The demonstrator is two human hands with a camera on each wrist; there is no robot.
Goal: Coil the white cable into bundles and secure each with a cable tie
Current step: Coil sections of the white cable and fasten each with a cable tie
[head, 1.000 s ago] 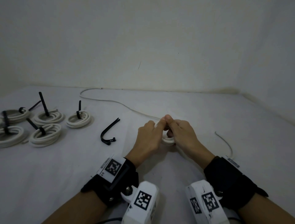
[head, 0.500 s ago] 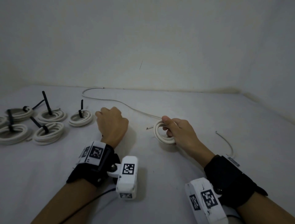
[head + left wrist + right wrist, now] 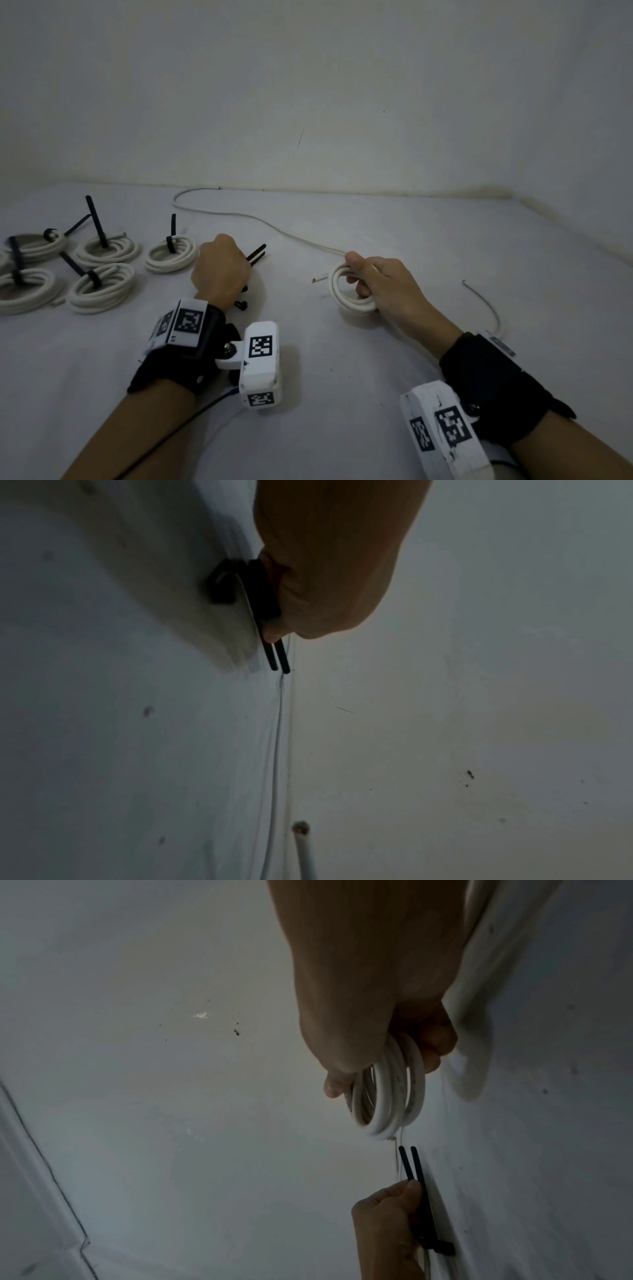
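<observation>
My right hand grips a small coil of white cable held on edge just above the white table; thumb and fingers wrap its strands. A short cut end sticks out to the coil's left. My left hand is curled round black cable ties lying on the table; two black tips poke out past the fingers, and a looped tie head shows behind the hand.
Several tied white cable bundles with black ties lie at the left of the table. A long loose white cable runs back toward the wall. Another thin cable piece curves at the right.
My left hand left the coil, moved left and has closed on the black cable ties. My right hand keeps the coil, now held alone.
</observation>
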